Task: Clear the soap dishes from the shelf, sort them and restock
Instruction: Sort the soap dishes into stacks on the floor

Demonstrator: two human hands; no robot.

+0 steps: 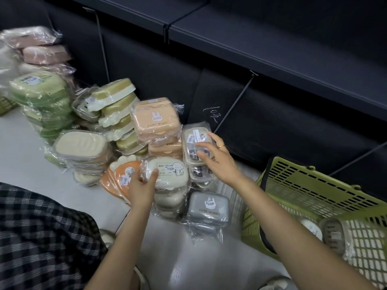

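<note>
Below, wrapped soap dishes (155,120) stacked on pale floor (31,155) against dark shelving (272,49).

This is a shop: wrapped soap dishes (156,120) with price stickers (193,139) sit piled on the floor by dark shelves (272,38) and a shopping basket (314,195).

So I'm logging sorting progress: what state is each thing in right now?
Left hand: gripping the white soap dish atop its stack.
Right hand: open, fingers resting on the clear soap dish.
Green basket: tipped, a few dishes inside.
Shelf: bare where visible.
</note>
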